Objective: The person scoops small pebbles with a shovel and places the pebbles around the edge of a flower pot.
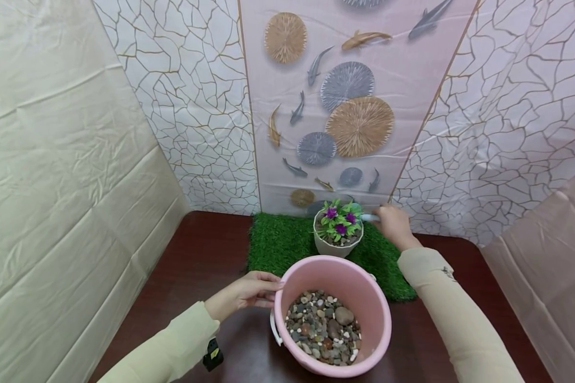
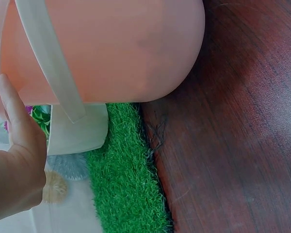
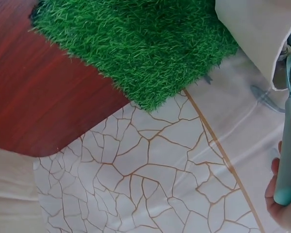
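A pink bucket (image 1: 380, 319) stands at the front, with mixed pebbles (image 1: 323, 324) in its bottom. My left hand (image 1: 249, 290) holds the bucket's left rim, its thumb along the outer wall in the left wrist view. Behind the bucket, a white faceted pot (image 1: 333, 249) bears a plant (image 1: 337, 218) with green leaves and purple flowers, and small stones lie around its stems. My right hand (image 1: 394, 224) grips the pale blue handle of a small trowel (image 3: 288, 160) at the pot's right side. The trowel's head reaches over the pot's rim and is partly hidden by leaves.
The pot stands on a green artificial grass mat (image 1: 282, 242) on a dark red-brown table (image 1: 196, 250). A white bucket handle (image 2: 51, 60) hangs down the bucket's left side. Patterned cloth (image 1: 201, 106) rises behind the table, with beige cloth (image 1: 76, 186) at the sides.
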Action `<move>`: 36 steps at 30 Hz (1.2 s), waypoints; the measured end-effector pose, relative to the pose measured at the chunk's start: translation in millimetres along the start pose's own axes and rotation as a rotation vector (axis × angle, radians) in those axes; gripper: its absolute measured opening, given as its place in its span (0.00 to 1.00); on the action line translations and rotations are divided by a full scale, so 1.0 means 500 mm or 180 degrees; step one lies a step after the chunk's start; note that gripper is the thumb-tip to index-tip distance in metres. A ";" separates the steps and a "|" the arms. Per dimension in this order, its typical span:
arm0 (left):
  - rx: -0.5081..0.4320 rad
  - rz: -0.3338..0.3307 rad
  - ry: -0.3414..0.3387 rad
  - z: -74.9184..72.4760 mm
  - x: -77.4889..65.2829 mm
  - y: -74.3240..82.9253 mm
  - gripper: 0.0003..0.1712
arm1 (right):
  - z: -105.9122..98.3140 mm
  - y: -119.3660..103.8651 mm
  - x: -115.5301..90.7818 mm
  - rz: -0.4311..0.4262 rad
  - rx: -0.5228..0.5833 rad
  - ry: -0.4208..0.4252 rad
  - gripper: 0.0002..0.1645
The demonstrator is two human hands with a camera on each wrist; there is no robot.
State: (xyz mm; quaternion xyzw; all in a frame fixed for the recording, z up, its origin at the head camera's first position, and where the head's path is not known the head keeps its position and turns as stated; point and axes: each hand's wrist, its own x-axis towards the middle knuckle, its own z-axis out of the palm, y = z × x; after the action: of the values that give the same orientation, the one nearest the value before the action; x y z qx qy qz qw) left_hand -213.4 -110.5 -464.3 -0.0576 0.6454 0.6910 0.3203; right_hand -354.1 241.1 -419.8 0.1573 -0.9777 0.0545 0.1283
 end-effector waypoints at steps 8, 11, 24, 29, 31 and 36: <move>0.0000 0.0001 0.0008 0.002 -0.001 0.000 0.12 | -0.002 -0.004 -0.004 -0.0126 -0.0233 0.0110 0.14; -0.0003 -0.0004 -0.0006 0.001 -0.001 -0.001 0.11 | -0.002 -0.004 -0.006 -0.0112 -0.0259 0.0180 0.14; 0.0011 0.0011 0.0015 0.001 -0.001 0.000 0.10 | -0.014 0.011 -0.016 -0.0010 -0.0188 0.0537 0.14; 0.0011 0.0011 0.0004 0.000 0.001 0.000 0.10 | -0.021 0.021 -0.021 0.0068 -0.0200 0.0469 0.16; 0.0007 0.0016 -0.0005 -0.001 0.002 0.000 0.10 | -0.022 0.026 -0.023 0.0110 -0.0229 0.0441 0.16; 0.0016 0.0024 -0.0015 -0.001 0.001 0.000 0.11 | -0.026 0.038 -0.030 0.0126 -0.0265 0.0504 0.15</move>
State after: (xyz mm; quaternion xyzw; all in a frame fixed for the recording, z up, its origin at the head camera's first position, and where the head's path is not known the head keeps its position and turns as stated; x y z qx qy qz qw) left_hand -214.1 -110.8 -464.8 -0.0528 0.6466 0.6907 0.3194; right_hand -343.4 265.3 -412.7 0.1277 -0.9688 0.0286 0.2104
